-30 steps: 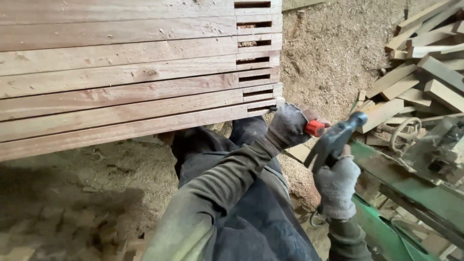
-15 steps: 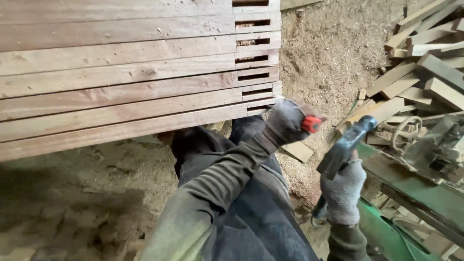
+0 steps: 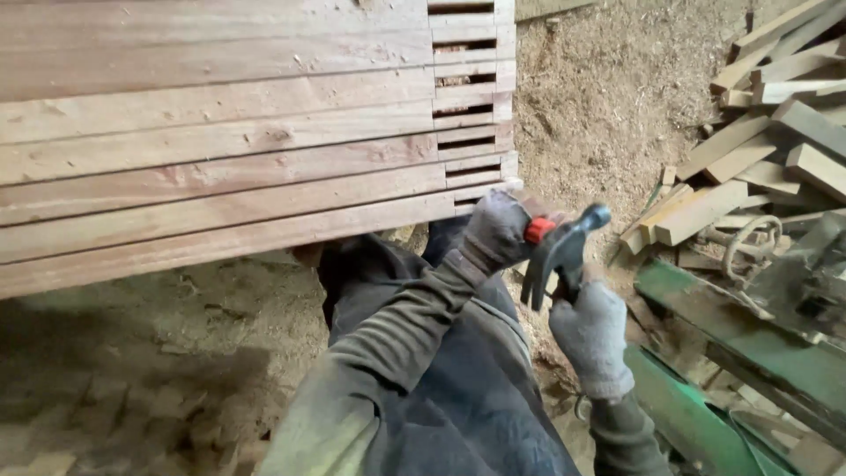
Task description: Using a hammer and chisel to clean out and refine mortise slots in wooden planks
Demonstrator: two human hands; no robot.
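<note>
Grey-gloved, my two hands meet at one hammer beside the plank stack

My left hand (image 3: 498, 231) is curled around something red-tipped at the stack's (image 3: 229, 141) near right corner; my right hand (image 3: 592, 335) is clenched on the claw hammer (image 3: 557, 251), head up between them. One green machine frame (image 3: 731, 353) sits right, offcuts (image 3: 758, 132) piled beyond

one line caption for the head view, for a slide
Gloved left hand at the corner of stacked wooden planks; gloved right hand grips a dark claw hammer.
</note>
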